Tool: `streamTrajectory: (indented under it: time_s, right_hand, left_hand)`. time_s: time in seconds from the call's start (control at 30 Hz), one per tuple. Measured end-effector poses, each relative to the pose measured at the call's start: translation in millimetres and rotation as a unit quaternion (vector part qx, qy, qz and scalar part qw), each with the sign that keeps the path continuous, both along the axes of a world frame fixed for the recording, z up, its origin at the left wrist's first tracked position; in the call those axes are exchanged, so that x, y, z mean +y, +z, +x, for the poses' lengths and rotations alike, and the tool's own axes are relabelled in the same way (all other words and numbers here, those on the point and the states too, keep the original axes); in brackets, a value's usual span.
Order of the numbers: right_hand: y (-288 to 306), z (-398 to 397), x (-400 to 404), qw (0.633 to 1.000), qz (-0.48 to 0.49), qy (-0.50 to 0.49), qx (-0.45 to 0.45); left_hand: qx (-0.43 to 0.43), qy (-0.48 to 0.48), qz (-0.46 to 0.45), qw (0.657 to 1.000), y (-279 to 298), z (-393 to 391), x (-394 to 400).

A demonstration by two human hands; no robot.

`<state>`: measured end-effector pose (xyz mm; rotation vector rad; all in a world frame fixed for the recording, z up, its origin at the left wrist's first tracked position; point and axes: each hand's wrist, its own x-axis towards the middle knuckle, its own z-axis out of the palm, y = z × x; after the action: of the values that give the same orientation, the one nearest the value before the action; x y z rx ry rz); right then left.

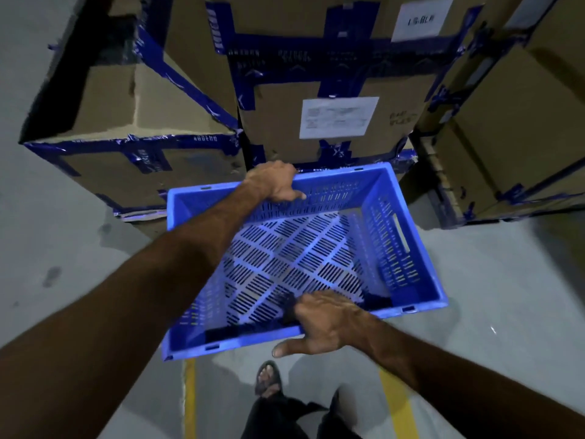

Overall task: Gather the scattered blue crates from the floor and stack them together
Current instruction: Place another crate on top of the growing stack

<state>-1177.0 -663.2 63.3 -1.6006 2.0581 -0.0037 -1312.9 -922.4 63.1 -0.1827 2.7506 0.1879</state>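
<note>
We're in a warehouse or stockroom here. Big cardboard cartons (pixel 332 122) stacked high, sealed with printed blue tape (pixel 335 49), filling the whole back of the view. White paper labels (pixel 338 117) stuck on the fronts, one hand-marked up top, too blurred to read. Underfoot, bare grey concrete floor (pixel 490 264) with 2 yellow painted lines (pixel 395 400) marking a lane. A perforated blue plastic crate (pixel 316 258), the storage-and-handling kind. A sandalled foot (pixel 268 378) stands between those lines.

Bare forearms, dark trousers (pixel 285 416), an open sandal (pixel 268 380).
</note>
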Motion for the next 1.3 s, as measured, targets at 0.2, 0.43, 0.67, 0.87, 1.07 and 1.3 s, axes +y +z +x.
streamTrajectory:
  time_s: [0.2, 0.43, 0.67, 0.87, 1.07, 1.3]
  right_hand:
    - [-15, -5, -4, 1.0, -0.007, 0.011, -0.025]
    - [-18, -4, -3, 0.999, -0.008, 0.013, -0.036]
    - [-10, -6, -5, 0.998, -0.008, 0.022, -0.052]
    - [-5, -4, -5, 0.999, -0.002, 0.016, -0.051]
    - [-4, -3, -5, 0.998, 0.0, 0.019, -0.055]
    - [-11, -3, -4, 0.999, -0.006, 0.024, -0.03]
  left_hand:
    - [0.034, 0.005, -0.036, 0.999, -4, 0, 2]
    - [0.053, -0.006, -0.054, 0.997, -7, 0, 3]
    - [0.055, -0.009, -0.061, 0.997, -10, 1, 2]
    - [0.054, -0.011, -0.051, 0.997, -10, 0, 1]
    - [0.063, -0.008, -0.054, 0.997, -3, 3, 3]
    - [0.075, -0.01, -0.065, 0.995, -5, 4, 6]
